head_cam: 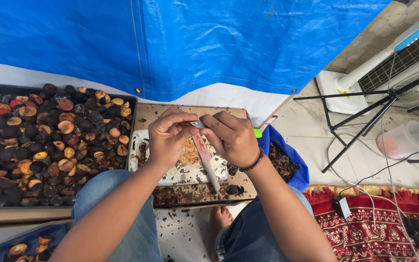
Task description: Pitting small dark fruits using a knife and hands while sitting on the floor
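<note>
Both hands' fingers pinch a small nut; right hand grips knife.

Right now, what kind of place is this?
Probably a makeshift home or yard work spot on the floor: a blue tarp as backdrop, a black tray heaped with dark halved nuts or fruit, a standing fan on tiles.

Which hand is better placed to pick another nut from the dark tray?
Likely the left hand: it sits nearer the tray of nuts, while the right hand appears to hold the knife.
</note>
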